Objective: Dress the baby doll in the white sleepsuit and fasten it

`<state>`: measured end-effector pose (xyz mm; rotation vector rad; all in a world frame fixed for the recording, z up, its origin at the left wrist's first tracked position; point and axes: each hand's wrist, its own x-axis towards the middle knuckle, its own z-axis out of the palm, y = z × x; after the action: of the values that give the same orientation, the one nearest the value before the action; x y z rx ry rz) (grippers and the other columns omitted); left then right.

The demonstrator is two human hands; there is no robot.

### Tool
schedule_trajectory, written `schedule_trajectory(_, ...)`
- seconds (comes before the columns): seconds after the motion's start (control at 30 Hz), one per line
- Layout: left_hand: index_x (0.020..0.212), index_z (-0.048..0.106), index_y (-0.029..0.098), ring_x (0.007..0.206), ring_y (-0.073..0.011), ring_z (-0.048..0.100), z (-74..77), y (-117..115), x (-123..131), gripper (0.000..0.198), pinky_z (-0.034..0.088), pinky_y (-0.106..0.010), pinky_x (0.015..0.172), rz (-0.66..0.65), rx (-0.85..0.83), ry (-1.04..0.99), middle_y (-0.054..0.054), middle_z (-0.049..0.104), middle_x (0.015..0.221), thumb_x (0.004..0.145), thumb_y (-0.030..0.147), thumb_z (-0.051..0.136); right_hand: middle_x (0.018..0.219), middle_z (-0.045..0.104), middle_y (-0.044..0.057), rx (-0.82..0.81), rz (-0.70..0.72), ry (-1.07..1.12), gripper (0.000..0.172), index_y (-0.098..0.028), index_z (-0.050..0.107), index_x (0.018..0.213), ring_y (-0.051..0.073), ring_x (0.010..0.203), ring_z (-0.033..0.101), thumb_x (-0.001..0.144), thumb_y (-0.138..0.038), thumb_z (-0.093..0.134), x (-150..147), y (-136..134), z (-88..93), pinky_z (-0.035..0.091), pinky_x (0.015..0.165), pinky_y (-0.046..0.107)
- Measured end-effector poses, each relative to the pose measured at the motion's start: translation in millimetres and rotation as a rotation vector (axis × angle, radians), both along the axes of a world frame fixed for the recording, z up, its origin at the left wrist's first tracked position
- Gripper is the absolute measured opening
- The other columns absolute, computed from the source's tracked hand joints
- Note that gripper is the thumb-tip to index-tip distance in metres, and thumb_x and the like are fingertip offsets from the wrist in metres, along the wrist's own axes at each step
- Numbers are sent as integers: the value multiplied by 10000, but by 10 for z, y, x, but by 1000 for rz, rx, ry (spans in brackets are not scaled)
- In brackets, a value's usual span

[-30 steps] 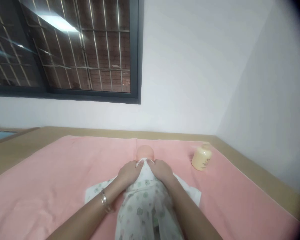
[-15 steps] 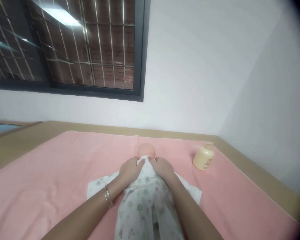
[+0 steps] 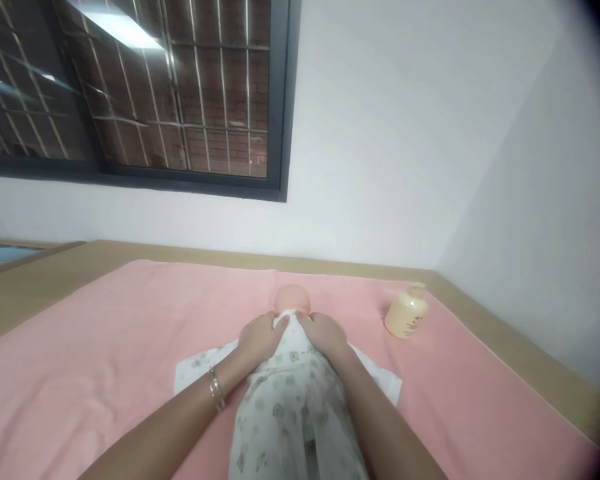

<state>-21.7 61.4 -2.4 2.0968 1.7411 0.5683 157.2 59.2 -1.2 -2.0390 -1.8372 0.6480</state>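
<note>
A baby doll, whose bald head [image 3: 293, 299] shows at the far end, lies on a pink blanket [image 3: 105, 333]. Over its body is a white baby garment [image 3: 290, 407] with a small green print, its sleeves spread to both sides. My left hand [image 3: 261, 335], with a bracelet at the wrist, pinches the garment's neckline just below the doll's head. Opposite it, my right hand [image 3: 326, 333] grips the same neckline on the right side. Both thumbs lie on top of the cloth; the other fingers are mostly hidden. The doll's face cannot be made out.
A pale yellow pump bottle [image 3: 406, 313] stands on the blanket to the right. The blanket covers a wooden surface [image 3: 530, 357] that meets a white wall [image 3: 380, 133]. A barred window [image 3: 195, 100] is at the upper left.
</note>
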Motion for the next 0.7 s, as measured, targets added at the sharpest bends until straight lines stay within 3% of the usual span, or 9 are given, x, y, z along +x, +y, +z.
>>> schedule_trajectory(0.13,952,618,219,876,-260,632,12,0,-7,599,435,-343,725,-11,1,-3,-78,698,962,884,662,221,1128,654,171,21,32,-70,726,-142,644,1131,292,1033,607,922,-631,148,-43,-63,78,434,833,384)
schedule_trajectory(0.3,958,630,218,895,-268,640,76,10,-23,588,438,-339,728,-30,-33,-15,-85,702,988,878,657,247,1012,659,222,164,-41,-371,584,-80,646,1061,330,962,618,974,-466,216,-245,-353,188,428,819,430)
schedule_trajectory(0.47,858,654,185,810,-260,655,153,33,-16,633,449,-337,696,12,-106,-41,-114,712,921,901,616,193,1144,596,277,282,12,-499,587,-16,584,1190,363,1062,560,954,-473,301,-417,-596,229,359,932,468)
schedule_trajectory(0.57,868,661,162,855,-274,652,159,-34,24,635,452,-365,747,19,-29,38,-145,708,928,925,543,157,1104,615,273,257,22,-444,602,-11,608,1135,359,1039,575,965,-468,255,-379,-496,208,350,936,471)
schedule_trajectory(0.7,1181,584,114,1182,-285,528,36,-291,60,569,352,-407,1001,-35,164,94,-173,619,1221,929,458,207,1022,668,208,145,-18,-222,615,-86,629,1058,316,972,623,970,-497,180,-208,-207,124,410,854,422)
